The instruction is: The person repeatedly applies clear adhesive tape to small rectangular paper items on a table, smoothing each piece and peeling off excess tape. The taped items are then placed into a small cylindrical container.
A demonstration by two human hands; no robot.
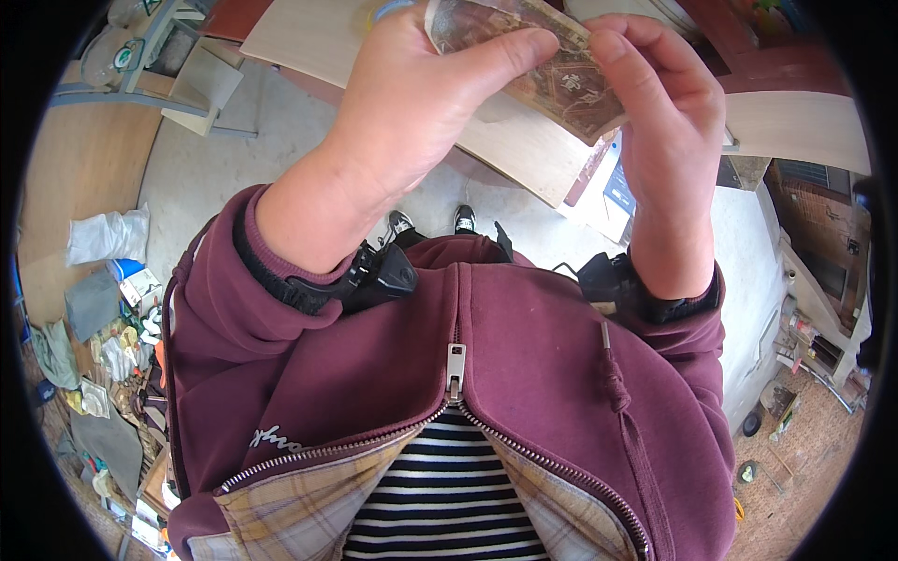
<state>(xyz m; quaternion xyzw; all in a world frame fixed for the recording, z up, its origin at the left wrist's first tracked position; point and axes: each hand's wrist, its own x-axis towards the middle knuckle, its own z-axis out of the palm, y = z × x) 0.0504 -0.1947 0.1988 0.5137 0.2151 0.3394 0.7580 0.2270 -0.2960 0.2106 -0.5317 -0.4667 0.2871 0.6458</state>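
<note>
Up at the top of the head view, both hands hold a flat brown printed sheet, a rectangle with pale edges and a shiny surface that may be plastic. I cannot tell its exact kind. My left hand grips its left side, thumb lying across the face and the other fingers hidden behind. At its right edge, my right hand pinches it between thumb and forefinger. The sheet is tilted, and its top is cut off by the picture's rim. Black devices are strapped round both of my wrists.
Beyond the hands stands a pale wooden table, with a blue and white printed paper near its corner. A shelf rack is at the far left. Mixed clutter lies along the left side; several small items are on the right-hand floor.
</note>
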